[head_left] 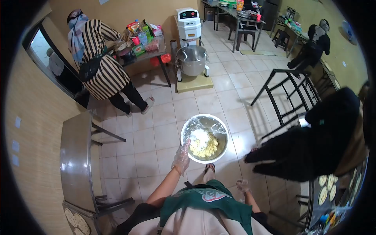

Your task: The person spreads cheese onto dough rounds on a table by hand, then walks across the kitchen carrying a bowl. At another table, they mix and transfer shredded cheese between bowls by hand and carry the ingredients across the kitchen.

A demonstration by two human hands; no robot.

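Note:
My left hand (182, 156), in a clear plastic glove, grips the left rim of a round metal bowl (224, 137), its thumb over the edge. Inside the bowl are a crumbly yellow mixture (207, 150) and white powder (199, 138), and clear plastic film lies along the far inner wall. The bowl is held over the tiled floor in front of my green apron (196, 197). Lower right, near my side and apart from the bowl, is my gloved right hand (243, 185), with fingers spread and nothing in it.
A floor mixer (190, 58) stands ahead. A person in stripes (103, 70) works at a table at the back left. Steel table (76, 156) is at left. A person in black (313, 137) and a black metal frame (288, 94) are at right, near flatbreads (322, 195).

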